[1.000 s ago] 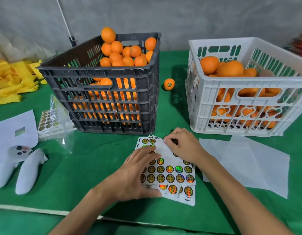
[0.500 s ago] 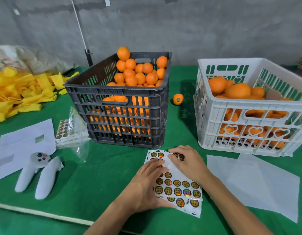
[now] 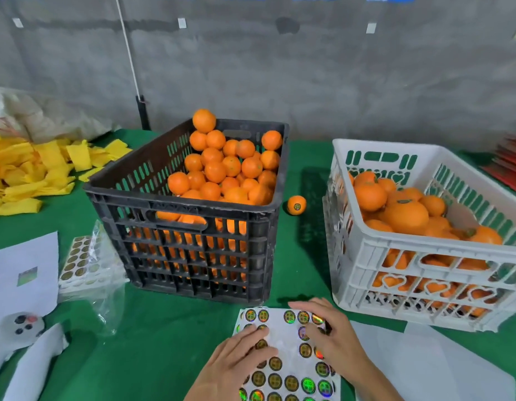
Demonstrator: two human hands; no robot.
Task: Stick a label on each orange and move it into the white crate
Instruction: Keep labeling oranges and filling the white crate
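A sheet of round holographic labels point(image 3: 288, 357) lies on the green table at the near edge. My left hand point(image 3: 236, 363) presses flat on its left half. My right hand point(image 3: 332, 340) rests on its upper right part, fingers stretched out over the labels. Behind the sheet a black crate point(image 3: 193, 209) is heaped with oranges point(image 3: 216, 172). To the right, the white crate point(image 3: 424, 247) holds several oranges point(image 3: 407, 215). One labelled orange point(image 3: 296, 205) sits on the table between the two crates.
White controllers point(image 3: 25, 342), a sheet of paper point(image 3: 22, 273) and a plastic bag of label sheets point(image 3: 86, 261) lie at the left. Yellow cloths point(image 3: 34, 169) are piled at the far left. Empty backing sheets point(image 3: 424, 366) lie at the right, in front of the white crate.
The view has tilted upward, so both hands sit lower in frame. My right hand has uncurled and now lies flatter on the sheet's upper right. My left hand still presses the sheet.
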